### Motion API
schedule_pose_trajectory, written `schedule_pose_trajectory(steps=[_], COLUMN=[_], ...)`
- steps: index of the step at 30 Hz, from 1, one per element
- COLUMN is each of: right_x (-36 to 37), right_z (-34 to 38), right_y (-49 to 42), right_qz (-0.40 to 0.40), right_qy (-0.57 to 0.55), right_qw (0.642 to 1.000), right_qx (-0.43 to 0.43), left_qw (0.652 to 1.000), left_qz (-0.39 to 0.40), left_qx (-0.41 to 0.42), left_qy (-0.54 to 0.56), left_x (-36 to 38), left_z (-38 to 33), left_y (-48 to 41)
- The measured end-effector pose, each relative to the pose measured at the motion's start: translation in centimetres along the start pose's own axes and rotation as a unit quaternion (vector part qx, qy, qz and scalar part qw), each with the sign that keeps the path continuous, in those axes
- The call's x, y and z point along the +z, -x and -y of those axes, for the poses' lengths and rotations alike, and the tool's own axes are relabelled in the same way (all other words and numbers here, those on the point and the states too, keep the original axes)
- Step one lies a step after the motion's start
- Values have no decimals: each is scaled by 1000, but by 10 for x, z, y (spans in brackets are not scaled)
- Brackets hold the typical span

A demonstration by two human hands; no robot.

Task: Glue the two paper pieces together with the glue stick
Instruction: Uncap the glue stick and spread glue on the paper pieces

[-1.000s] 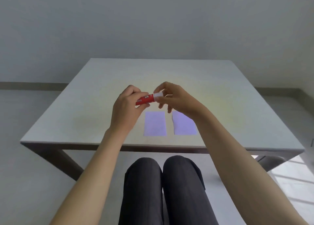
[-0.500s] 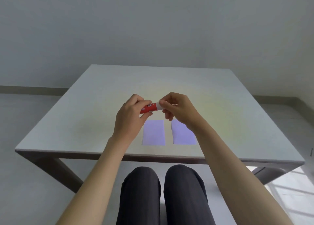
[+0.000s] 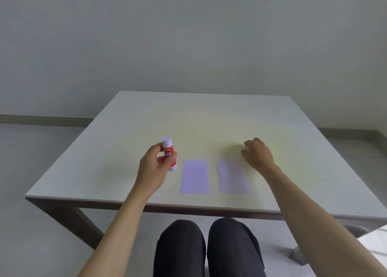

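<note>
My left hand (image 3: 152, 172) holds the red glue stick (image 3: 169, 153) nearly upright, white end up, just left of the papers. Two pale purple paper pieces lie side by side near the table's front edge: the left paper (image 3: 195, 177) and the right paper (image 3: 231, 178), with a narrow gap between them. My right hand (image 3: 258, 154) hovers low over the table just beyond the right paper's far right corner. Its fingers are curled around a small white thing at the fingertips, which looks like the glue stick's cap.
The papers lie on a square white table (image 3: 199, 119) that stands against a plain wall. My knees in dark trousers (image 3: 207, 247) are under its front edge. A chair leg (image 3: 297, 253) shows at the lower right.
My hands have separated. The right hand pulled away to the right and down toward the table, and the left hand turned the glue stick upright and moved left. The camera tilted lower.
</note>
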State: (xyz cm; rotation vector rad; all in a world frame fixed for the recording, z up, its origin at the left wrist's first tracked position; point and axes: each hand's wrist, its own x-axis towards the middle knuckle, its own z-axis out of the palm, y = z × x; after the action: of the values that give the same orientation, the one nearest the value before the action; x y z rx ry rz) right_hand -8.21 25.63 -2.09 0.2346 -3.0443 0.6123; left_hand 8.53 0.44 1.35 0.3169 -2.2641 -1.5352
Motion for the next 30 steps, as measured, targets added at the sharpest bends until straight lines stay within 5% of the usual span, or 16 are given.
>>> schedule_pose_trajectory(steps=[4,7,10,13,15,20,23,26,30], right_x=[-7,-11,-7,-9,-14,-20,-20,-22,-26], right_z=[11,45,87,103,102,98,88,78,81], right_y=[16,47,86,96,93,91,95,101,105], right_qz=[-30,-82,90,66,57,195,164,127,196], right_qy=[64,-180,-541,-658,-678,-676,-660,-703,-713], right_qw=[997,976,826,742,729,702,732,698,670], right_qx=[-31,-94,-132,-109,-74,114,39,-54,67], left_qw=[996,982,968,963,960,964,961,956,953], left_qz=[-40,-77,-83,-84,-74,-10,-9,-8,16], left_qx=[-34,-55,-69,-71,-73,-36,-48,-72,-80], left_qy=[76,161,227,247,261,265,272,283,291], left_x=[5,21,46,61,65,73,74,74,76], left_z=[-8,-19,-38,-52,-55,-58,-57,-58,-60], left_y=[-4,-9,-15,-17,-16,-7,-5,-3,1])
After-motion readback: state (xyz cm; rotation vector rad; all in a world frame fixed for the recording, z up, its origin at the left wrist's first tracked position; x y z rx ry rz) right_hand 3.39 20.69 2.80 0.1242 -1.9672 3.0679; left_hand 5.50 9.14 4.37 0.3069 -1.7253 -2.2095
